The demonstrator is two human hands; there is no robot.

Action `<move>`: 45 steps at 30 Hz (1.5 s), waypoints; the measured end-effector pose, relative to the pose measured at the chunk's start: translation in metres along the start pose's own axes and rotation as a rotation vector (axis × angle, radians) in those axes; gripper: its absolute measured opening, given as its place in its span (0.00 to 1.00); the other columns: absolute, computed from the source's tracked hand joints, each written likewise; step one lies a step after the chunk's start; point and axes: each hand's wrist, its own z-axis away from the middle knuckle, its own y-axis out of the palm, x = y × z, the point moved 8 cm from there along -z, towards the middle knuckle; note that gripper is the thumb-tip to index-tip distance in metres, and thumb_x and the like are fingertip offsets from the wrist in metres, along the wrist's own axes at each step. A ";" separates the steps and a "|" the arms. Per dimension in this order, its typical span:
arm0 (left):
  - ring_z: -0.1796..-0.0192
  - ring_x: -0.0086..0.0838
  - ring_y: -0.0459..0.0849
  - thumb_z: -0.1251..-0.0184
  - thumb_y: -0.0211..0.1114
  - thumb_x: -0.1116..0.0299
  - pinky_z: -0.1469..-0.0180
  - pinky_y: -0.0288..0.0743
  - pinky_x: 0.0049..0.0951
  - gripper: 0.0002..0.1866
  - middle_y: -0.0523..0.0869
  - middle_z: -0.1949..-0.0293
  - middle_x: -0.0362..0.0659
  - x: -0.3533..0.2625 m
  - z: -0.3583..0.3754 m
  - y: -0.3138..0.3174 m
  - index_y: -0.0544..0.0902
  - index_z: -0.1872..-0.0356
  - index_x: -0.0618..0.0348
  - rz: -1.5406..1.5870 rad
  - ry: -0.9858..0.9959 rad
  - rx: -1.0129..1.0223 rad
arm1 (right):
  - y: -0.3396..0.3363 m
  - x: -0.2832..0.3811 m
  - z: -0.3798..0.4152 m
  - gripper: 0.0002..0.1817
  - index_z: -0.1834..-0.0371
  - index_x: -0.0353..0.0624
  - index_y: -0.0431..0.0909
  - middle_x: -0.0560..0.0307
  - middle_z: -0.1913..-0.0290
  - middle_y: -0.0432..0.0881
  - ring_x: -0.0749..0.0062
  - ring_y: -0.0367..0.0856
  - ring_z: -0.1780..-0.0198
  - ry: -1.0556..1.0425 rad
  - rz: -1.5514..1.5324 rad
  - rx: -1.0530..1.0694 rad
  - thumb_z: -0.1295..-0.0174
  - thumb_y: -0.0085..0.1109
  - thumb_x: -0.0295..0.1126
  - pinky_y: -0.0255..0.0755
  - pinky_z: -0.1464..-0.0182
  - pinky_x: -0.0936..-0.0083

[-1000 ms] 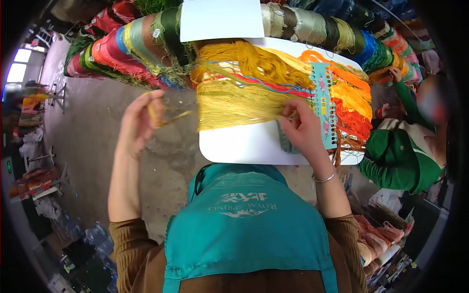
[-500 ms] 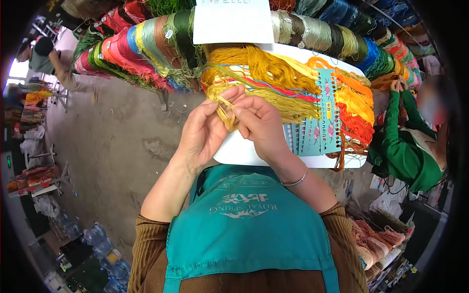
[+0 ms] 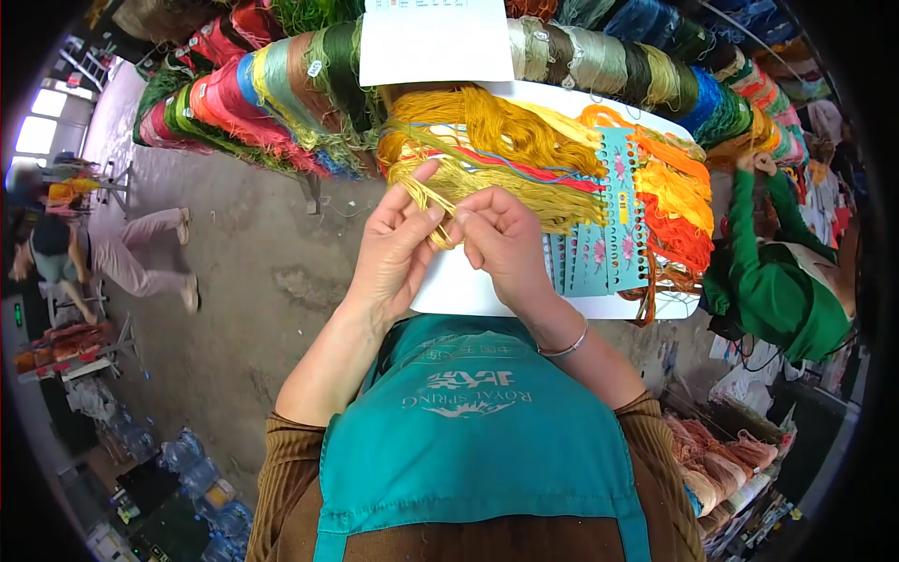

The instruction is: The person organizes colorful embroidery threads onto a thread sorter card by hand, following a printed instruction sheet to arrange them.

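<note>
Both hands meet in front of my apron, over the near left edge of a white board (image 3: pixel 449 292). A small looped bundle of yellow thread (image 3: pixel 433 199) runs between them. My left hand (image 3: pixel 398 245) pinches it between thumb and fingers, with strands passing around the fingers. My right hand (image 3: pixel 501 234) is closed, its thumb and forefinger gripping the same thread at the right end of the loop. Just beyond lie golden and olive thread skeins (image 3: pixel 510 136), threaded into a teal punched card (image 3: pixel 614 201). Orange and red skeins (image 3: pixel 674 201) hang from the card's right side.
A white printed sheet (image 3: pixel 435 42) stands at the back. Behind it, a rail carries many coloured skeins (image 3: pixel 220 98). At right is a person in green (image 3: pixel 777 290), arms raised to the threads. Another person (image 3: pixel 122 248) walks at left. Plastic bottles (image 3: pixel 192 468) stand at lower left.
The thread loop has been drawn tighter across my left fingers, and my left hand has turned slightly. At left, the walking person has come nearer. The view has shifted a little.
</note>
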 end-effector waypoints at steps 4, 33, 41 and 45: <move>0.53 0.26 0.84 0.31 0.59 0.80 0.48 0.81 0.27 0.27 0.82 0.48 0.46 0.000 0.002 0.000 0.66 0.31 0.64 -0.072 0.024 -0.042 | -0.003 0.002 0.001 0.02 0.60 0.39 0.75 0.59 0.73 0.81 0.88 0.68 0.80 0.000 -0.020 0.006 0.33 0.54 0.25 0.62 0.78 0.87; 0.60 0.20 0.81 0.33 0.62 0.79 0.53 0.74 0.20 0.26 0.84 0.57 0.40 0.014 0.009 0.006 0.71 0.33 0.63 -0.339 0.148 -0.121 | -0.022 0.002 0.007 0.01 0.62 0.40 0.74 0.62 0.74 0.77 0.88 0.65 0.80 0.078 -0.146 0.087 0.34 0.55 0.24 0.58 0.78 0.88; 0.62 0.18 0.79 0.33 0.61 0.80 0.53 0.73 0.19 0.27 0.82 0.59 0.38 0.015 0.010 0.014 0.68 0.32 0.68 -0.340 0.142 -0.112 | -0.025 0.005 0.008 0.01 0.62 0.40 0.73 0.62 0.74 0.78 0.88 0.66 0.80 0.083 -0.166 0.100 0.33 0.54 0.25 0.57 0.78 0.88; 0.63 0.17 0.78 0.33 0.60 0.80 0.55 0.72 0.18 0.27 0.81 0.60 0.37 0.016 0.010 0.016 0.68 0.32 0.68 -0.328 0.143 -0.129 | -0.026 0.004 0.008 0.01 0.62 0.41 0.73 0.62 0.74 0.77 0.88 0.66 0.80 0.097 -0.190 0.113 0.33 0.54 0.25 0.57 0.79 0.88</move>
